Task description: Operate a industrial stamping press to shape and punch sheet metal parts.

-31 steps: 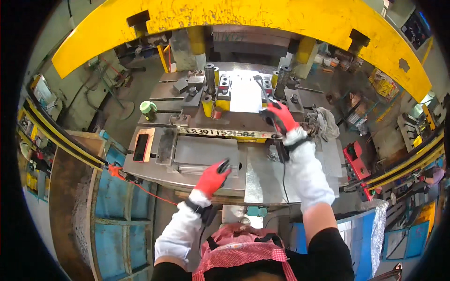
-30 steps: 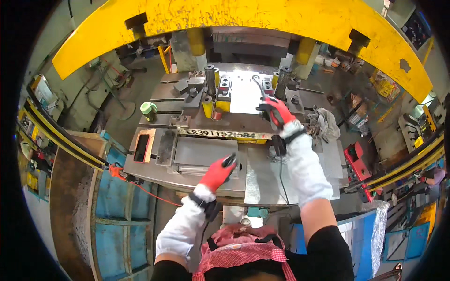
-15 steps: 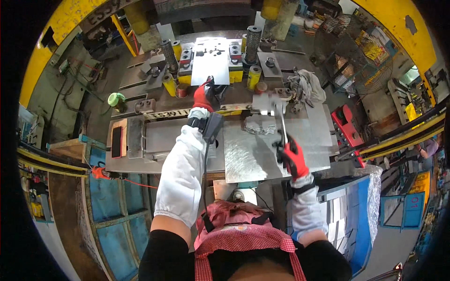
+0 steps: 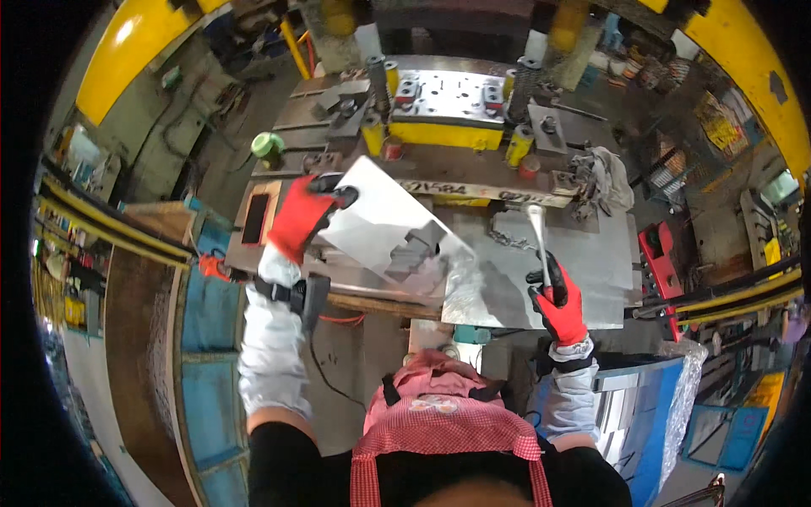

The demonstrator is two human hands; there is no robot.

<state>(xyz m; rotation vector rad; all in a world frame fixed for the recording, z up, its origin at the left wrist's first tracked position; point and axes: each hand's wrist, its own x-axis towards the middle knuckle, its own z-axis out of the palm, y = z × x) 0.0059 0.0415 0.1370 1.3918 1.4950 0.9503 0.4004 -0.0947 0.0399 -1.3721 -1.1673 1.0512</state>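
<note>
My left hand, in a red glove with black fingertips, is closed on the upper left edge of a flat metal sheet. The sheet lies slantwise over the left part of the worktable, and dark cut-out shapes show near its lower right. My right hand, gloved alike, grips a rod-like metal tool that points up and away from me. Beneath that tool is a wide bare metal plate. Several small cut metal pieces lie on it, left of the tool.
Beyond the worktable stands a press die with a yellow base, between spring-wrapped posts. A grey rag lies at the right and a phone at the left. A red control box stands right of the plate. A green-lidded container sits far left.
My left hand has drawn the metal sheet off the die, toward me and to the left. The sheet is now tilted. The tool in my right hand points more upright, and the whole view has shifted.
</note>
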